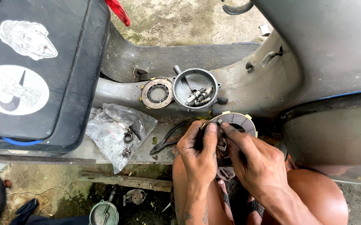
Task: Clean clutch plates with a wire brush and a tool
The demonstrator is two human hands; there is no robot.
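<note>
A ring-shaped clutch plate [235,121] is pinched between the left hand [199,152] and the right hand [253,160], above the knees beside the scooter floor. If the oily grip slackens, the plate could be dropped onto the dirty ground below.

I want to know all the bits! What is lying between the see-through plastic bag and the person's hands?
In the head view, dark pliers lie on the scooter's floorboard, between the plastic bag and the left hand; the right hand is just beyond.
</note>
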